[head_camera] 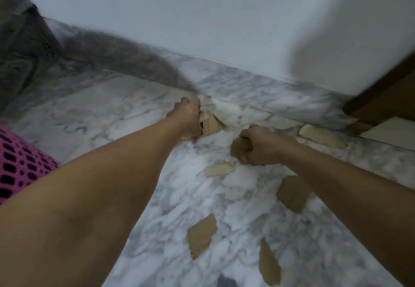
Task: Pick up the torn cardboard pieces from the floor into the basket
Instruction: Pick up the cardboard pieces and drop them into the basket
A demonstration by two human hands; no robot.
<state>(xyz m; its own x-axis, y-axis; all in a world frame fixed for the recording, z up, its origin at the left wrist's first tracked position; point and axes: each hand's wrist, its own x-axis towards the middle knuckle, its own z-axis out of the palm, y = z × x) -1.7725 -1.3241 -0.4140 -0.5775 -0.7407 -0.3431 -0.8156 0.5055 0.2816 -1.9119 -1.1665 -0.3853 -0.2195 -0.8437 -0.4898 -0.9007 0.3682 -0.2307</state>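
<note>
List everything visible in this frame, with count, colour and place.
Loose cardboard pieces: five, tan, on the floor.
Held cardboard: brown piece in the right grip; printed pieces at the left hand.
Basket: one, pink, far left edge.
Floor: white-grey marble.
Wall: white, marble skirting.
Wooden furniture: brown, right edge.
Left hand: on pieces near the skirting.
Right hand: gripping cardboard.
</note>
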